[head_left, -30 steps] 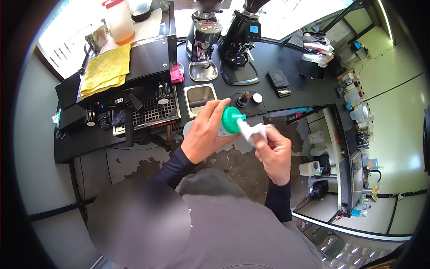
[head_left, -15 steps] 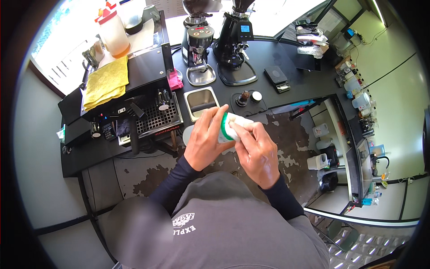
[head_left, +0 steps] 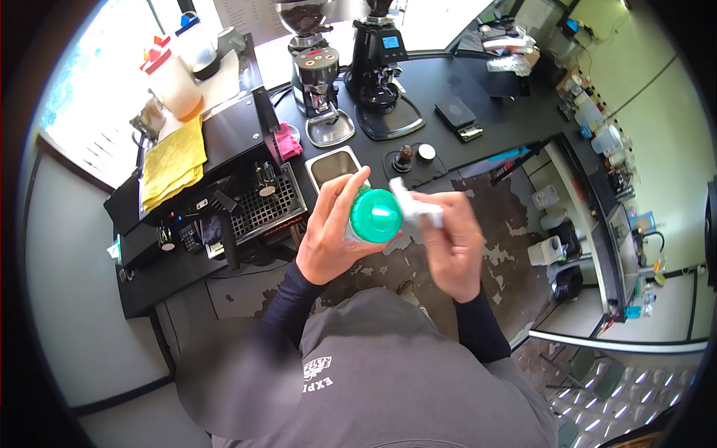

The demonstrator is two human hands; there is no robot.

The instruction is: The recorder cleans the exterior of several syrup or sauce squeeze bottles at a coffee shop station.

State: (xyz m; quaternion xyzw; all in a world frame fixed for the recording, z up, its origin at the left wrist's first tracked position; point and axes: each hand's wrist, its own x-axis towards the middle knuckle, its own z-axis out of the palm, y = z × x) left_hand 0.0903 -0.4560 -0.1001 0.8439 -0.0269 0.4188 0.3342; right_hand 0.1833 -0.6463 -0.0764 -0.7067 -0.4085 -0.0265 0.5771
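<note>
My left hand (head_left: 326, 239) is wrapped round a translucent bottle with a green lid (head_left: 373, 214), its top tilted toward me. My right hand (head_left: 452, 243), smeared by motion, pinches a crumpled white wipe (head_left: 411, 200) just right of the lid. Beyond my hands sit a steel bin (head_left: 334, 163) set in the black counter and a tamper (head_left: 403, 158) on a black mat beside a round white-topped item (head_left: 426, 152).
Two coffee grinders (head_left: 317, 86) (head_left: 373, 67) and a small scale (head_left: 458, 119) stand at the back. An espresso machine (head_left: 269, 200) is at left under yellow cloths (head_left: 172, 166); a pink cloth (head_left: 288, 142) lies beside it. Crowded shelving (head_left: 609, 142) runs along the right.
The white wipe, over the lid half a second ago, is now off to its right as my right hand moves outward. The bottle's lid has turned to face up toward me.
</note>
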